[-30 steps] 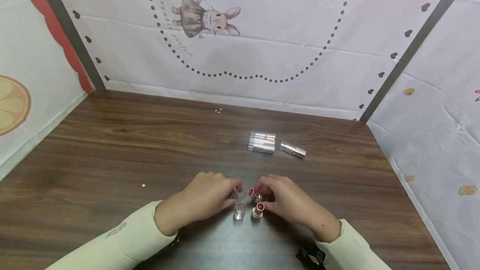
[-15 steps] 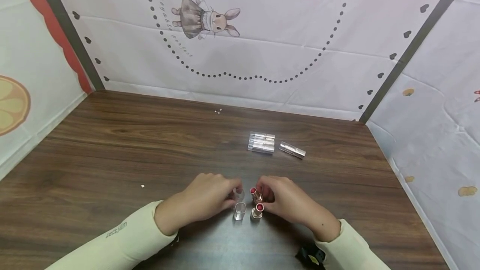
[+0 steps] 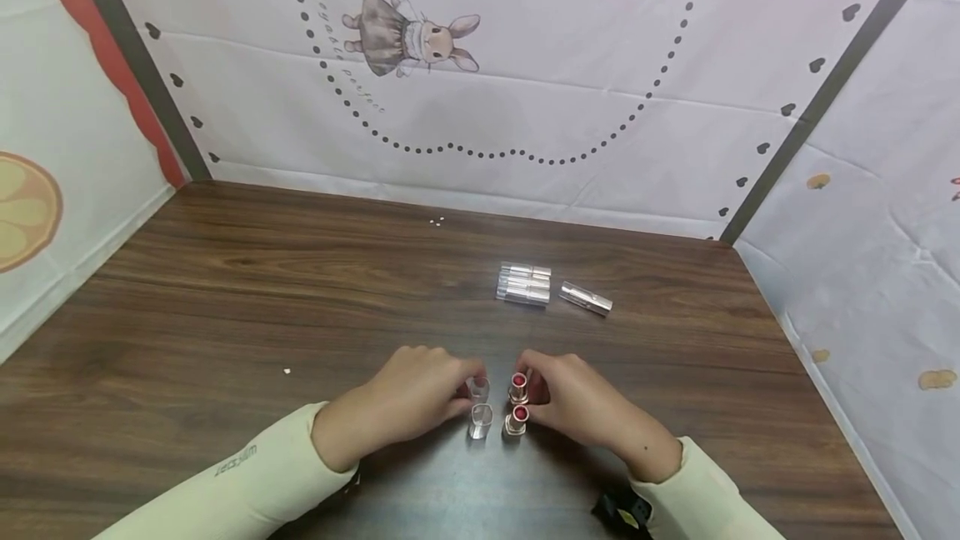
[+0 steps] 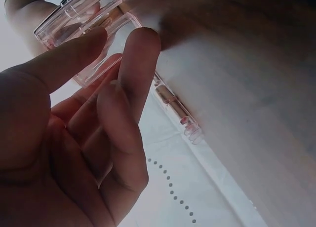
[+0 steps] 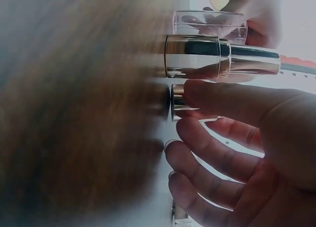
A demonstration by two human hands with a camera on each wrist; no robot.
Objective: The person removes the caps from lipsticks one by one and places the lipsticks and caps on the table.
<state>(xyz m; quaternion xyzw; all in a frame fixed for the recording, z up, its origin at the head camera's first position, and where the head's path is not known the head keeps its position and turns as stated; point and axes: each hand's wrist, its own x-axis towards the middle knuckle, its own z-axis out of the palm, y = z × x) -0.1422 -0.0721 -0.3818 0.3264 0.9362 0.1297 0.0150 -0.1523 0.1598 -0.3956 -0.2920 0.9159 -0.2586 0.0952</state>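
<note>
My left hand (image 3: 408, 394) pinches a clear lipstick cap (image 4: 116, 42) between thumb and index finger, its open end up. A second clear cap (image 3: 481, 423) stands just nearer to me, beside that thumb. To the right, my right hand (image 3: 573, 398) holds an uncapped red lipstick (image 3: 518, 388) by its shiny base, thumb on one side and fingers on the other. Another uncapped lipstick (image 3: 516, 421) stands upright in front of it. The right wrist view shows this gold lipstick tube (image 5: 197, 59) above my thumb; the held base (image 5: 177, 102) is partly hidden by fingertips.
Farther back, several capped lipsticks (image 3: 523, 284) lie side by side, with a single one (image 3: 586, 299) askew to their right. Small white bits (image 3: 437, 222) dot the wooden table (image 3: 337, 273). A black object (image 3: 624, 513) sits by my right cuff. Printed cloth walls surround the table.
The lipstick in my right hand has gone from leaning left to upright, shifting slightly right. My left hand and its cap have barely moved.
</note>
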